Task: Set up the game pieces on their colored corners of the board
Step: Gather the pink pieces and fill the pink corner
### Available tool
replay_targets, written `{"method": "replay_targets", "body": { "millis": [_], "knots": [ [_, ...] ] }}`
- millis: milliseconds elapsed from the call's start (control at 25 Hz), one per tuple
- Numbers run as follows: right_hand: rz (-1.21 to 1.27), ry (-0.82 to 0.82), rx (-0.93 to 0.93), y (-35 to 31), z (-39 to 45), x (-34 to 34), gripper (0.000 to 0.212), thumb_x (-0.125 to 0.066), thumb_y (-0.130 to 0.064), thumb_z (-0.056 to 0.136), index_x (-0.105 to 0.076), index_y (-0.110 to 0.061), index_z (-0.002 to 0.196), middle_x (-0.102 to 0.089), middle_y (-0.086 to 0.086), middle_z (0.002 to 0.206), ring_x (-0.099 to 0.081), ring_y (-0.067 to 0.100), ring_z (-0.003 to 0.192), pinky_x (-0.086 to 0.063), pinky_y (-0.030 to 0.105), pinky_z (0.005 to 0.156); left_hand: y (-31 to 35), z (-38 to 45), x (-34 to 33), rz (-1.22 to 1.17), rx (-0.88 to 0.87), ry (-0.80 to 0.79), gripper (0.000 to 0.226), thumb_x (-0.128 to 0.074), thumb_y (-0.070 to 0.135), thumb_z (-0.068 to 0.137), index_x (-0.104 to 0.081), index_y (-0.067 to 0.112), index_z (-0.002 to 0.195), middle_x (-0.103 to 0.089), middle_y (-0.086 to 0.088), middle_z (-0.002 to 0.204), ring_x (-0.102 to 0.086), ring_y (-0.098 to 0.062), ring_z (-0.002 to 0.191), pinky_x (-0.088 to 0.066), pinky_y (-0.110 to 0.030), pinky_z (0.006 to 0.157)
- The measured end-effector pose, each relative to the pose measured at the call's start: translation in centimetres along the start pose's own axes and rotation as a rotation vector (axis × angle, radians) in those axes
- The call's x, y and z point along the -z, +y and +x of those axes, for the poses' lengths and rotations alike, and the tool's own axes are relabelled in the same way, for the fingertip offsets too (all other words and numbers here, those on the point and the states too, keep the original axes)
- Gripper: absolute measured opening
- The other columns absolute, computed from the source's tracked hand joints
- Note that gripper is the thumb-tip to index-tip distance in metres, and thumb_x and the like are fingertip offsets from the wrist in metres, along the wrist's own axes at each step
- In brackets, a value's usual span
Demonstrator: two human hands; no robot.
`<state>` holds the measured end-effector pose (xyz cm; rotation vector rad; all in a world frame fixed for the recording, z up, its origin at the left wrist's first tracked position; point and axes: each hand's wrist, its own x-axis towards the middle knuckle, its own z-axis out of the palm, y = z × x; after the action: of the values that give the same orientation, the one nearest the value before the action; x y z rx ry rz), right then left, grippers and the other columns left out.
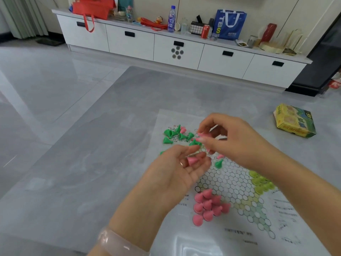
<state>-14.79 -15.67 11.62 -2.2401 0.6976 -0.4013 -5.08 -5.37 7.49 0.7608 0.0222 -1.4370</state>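
A paper game board printed with a star of circles lies on the grey table. Several pink cone pieces stand grouped on its near-left corner, and yellow-green pieces fill the right corner. Loose green cones lie tumbled at the board's far-left part, with one pink piece among them. My left hand is palm up over the board's left side, cradling a pink cone on its fingers. My right hand hovers just beyond it, pinching another pink cone between thumb and fingertips.
A yellow and green game box sits on the table to the right of the board. A single green cone stands near the board's middle. Beyond the table is glossy floor and a long white cabinet loaded with bags, bottles and a can.
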Motion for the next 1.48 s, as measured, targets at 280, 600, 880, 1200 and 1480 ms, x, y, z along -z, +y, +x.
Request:
{"method": "replay_targets", "body": {
  "millis": [280, 600, 880, 1200, 1480],
  "knots": [
    [0.339, 0.237, 0.000, 0.3, -3.5, -1.3, 0.013, -0.064, -0.003, 0.079, -0.059, -0.016, 0.079, -0.070, 0.002, 0.080, -0.068, 0.007, 0.074, -0.053, 0.016, 0.067, -1.5, 0.3, -0.7, 0.114, 0.005, -0.011, 0.023, -0.042, 0.015, 0.093, -0.059, 0.003, 0.085, -0.056, -0.003, 0.056, -0.046, -0.007, 0.042, -0.039, -0.013, 0.039],
    [0.661, 0.420, -0.202, 3.4, -5.1, -2.9, 0.011, -0.061, -0.006, 0.080, -0.059, -0.017, 0.079, -0.074, -0.006, 0.079, -0.067, 0.002, 0.073, -0.049, 0.012, 0.065, -1.1, 0.0, -0.3, 0.518, -0.044, 0.066, 0.020, -0.041, 0.004, 0.079, -0.054, 0.008, 0.063, -0.046, 0.000, 0.051, -0.033, -0.009, 0.038, -0.025, -0.016, 0.035],
    [0.781, 0.331, -0.074, 2.2, -4.5, -3.0, 0.012, -0.060, -0.004, 0.080, -0.062, -0.016, 0.079, -0.072, -0.003, 0.079, -0.067, 0.007, 0.080, -0.048, 0.012, 0.071, -1.9, 0.5, -0.6, 0.624, -0.096, -0.030, 0.027, -0.042, 0.020, 0.094, -0.063, 0.016, 0.078, -0.040, 0.006, 0.049, -0.024, -0.004, 0.038, -0.014, -0.017, 0.039],
    [0.571, 0.370, -0.123, 3.3, -5.1, -2.9, 0.018, -0.064, -0.007, 0.078, -0.063, -0.024, 0.072, -0.067, -0.011, 0.075, -0.062, 0.002, 0.079, -0.050, 0.015, 0.073, -2.1, 0.6, -0.6, 0.600, -0.126, -0.042, 0.029, -0.045, 0.032, 0.090, -0.069, 0.016, 0.088, -0.040, 0.008, 0.047, -0.024, -0.004, 0.038, -0.016, -0.015, 0.036],
    [0.568, 0.338, -0.118, 3.1, -5.3, -2.7, 0.015, -0.060, -0.012, 0.082, -0.065, -0.023, 0.074, -0.072, -0.012, 0.074, -0.064, -0.002, 0.077, -0.048, 0.013, 0.073, -2.1, 0.6, -0.4, 0.677, -0.148, -0.038, 0.028, -0.045, 0.030, 0.091, -0.070, 0.016, 0.089, -0.040, 0.007, 0.048, -0.025, -0.004, 0.039, -0.018, -0.015, 0.037]
  ]
}}
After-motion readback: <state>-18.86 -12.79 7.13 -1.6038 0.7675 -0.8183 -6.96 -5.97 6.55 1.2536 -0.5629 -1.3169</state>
